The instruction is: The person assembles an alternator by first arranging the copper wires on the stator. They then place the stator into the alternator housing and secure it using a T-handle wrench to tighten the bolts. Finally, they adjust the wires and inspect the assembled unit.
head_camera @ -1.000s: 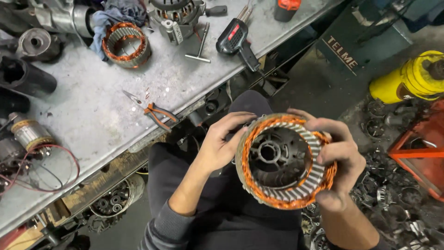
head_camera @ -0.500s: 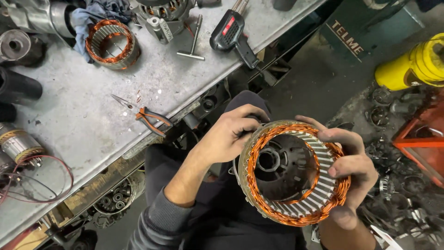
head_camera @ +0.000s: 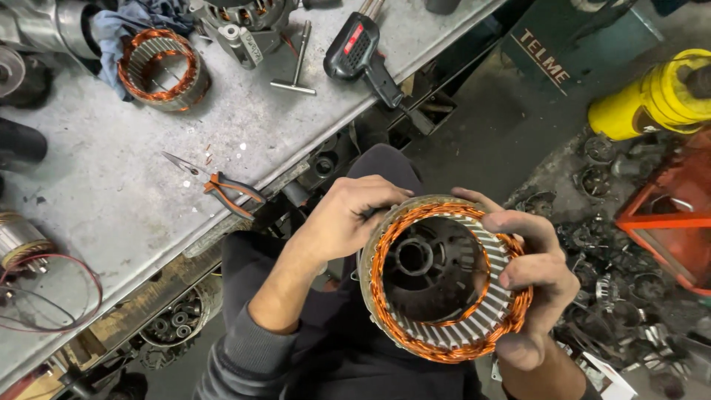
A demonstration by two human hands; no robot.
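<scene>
I hold the stator over my lap, off the table: my right hand grips its rim, my left hand pinches its edge.

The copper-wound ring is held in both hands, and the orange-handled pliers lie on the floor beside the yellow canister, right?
Not quite. Both hands, left hand and right hand, do hold the copper-wound ring, but the head view shows the orange-handled pliers lying on the grey workbench, far from the yellow canister.
</scene>
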